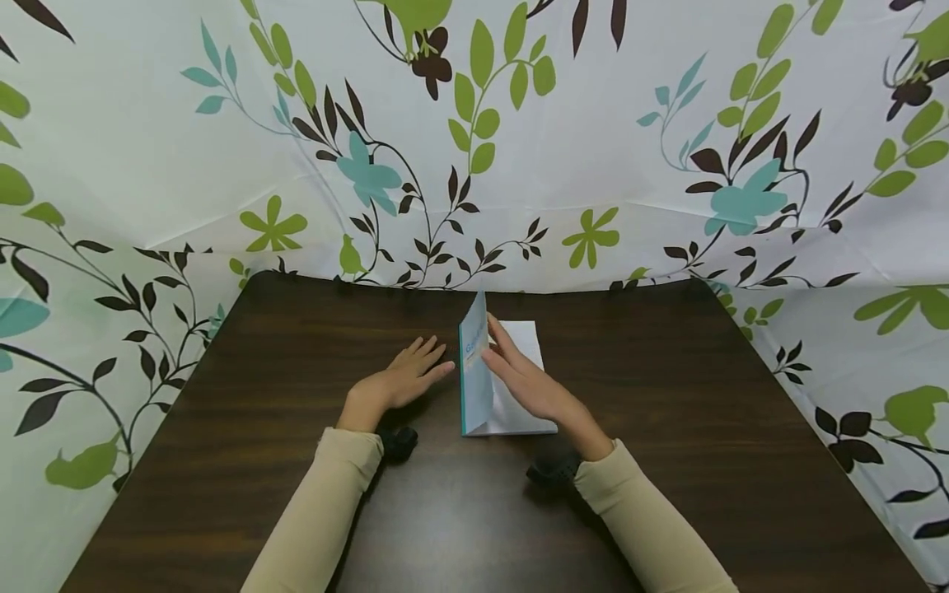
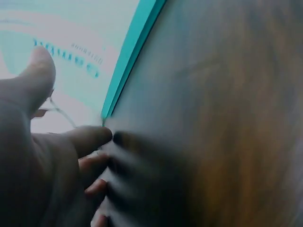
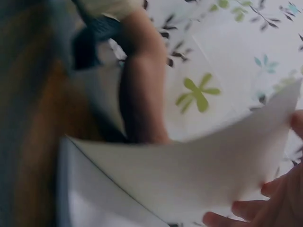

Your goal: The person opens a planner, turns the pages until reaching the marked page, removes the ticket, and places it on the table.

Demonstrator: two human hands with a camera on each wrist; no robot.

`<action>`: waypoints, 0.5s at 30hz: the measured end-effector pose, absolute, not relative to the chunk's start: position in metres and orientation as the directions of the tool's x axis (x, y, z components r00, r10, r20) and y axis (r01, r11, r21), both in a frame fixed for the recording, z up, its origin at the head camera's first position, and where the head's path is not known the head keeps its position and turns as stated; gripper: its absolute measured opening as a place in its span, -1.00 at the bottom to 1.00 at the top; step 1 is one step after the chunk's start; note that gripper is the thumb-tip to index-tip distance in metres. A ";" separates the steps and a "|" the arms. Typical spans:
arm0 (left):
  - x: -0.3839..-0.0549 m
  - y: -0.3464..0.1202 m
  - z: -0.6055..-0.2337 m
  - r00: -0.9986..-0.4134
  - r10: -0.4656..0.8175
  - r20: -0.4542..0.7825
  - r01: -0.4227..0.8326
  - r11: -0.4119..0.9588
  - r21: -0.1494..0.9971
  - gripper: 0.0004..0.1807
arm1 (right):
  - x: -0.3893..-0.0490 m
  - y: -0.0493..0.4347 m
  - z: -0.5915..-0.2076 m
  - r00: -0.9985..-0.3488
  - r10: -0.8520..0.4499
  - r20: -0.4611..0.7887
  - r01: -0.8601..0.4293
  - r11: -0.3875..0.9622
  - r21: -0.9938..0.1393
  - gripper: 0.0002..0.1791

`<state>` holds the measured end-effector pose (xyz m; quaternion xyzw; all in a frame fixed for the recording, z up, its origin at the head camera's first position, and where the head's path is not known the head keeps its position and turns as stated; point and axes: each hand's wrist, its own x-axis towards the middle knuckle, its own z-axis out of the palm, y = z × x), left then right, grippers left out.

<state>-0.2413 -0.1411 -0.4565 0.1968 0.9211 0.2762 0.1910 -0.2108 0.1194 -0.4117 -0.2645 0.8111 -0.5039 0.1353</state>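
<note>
A thin notebook (image 1: 511,416) with white pages and a teal spine lies on the table, its pale blue printed cover (image 1: 476,395) standing nearly upright. My right hand (image 1: 530,383) is over the white pages, fingers extended toward the inner side of that cover. In the right wrist view, the fingertips (image 3: 241,210) meet the white inner face, which bends in a curve. Left of the spine, my left hand (image 1: 400,379) rests palm down with fingers spread, holding nothing. The left wrist view shows its thumb (image 2: 41,71) overlapping the printed cover.
The dark wooden table (image 1: 667,395) reaches back to a white cloth (image 1: 578,165) printed with leaves and birds, which also hangs at both sides. A black wrist camera (image 1: 399,445) sits under the left wrist, and another (image 1: 554,468) under the right.
</note>
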 end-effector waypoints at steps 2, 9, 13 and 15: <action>-0.244 -0.150 -0.454 -0.858 0.451 -0.244 0.245 0.778 0.579 0.03 | -0.207 0.112 -0.415 -0.810 -0.584 0.060 -0.323 0.359 -0.876 -0.20; -0.243 -0.191 -0.443 -0.906 0.330 -0.265 0.103 0.778 0.620 0.01 | -0.194 0.092 -0.431 -0.772 -0.630 0.081 -0.503 0.529 -0.684 0.02; -0.242 -0.212 -0.441 -0.910 0.288 -0.299 0.033 0.768 0.640 -0.02 | -0.190 0.082 -0.442 -0.755 -0.655 0.037 -0.568 0.624 -0.536 0.05; -0.241 -0.218 -0.440 -0.907 0.271 -0.323 0.000 0.766 0.643 0.01 | -0.187 0.080 -0.446 -0.748 -0.664 0.002 -0.587 0.660 -0.469 0.01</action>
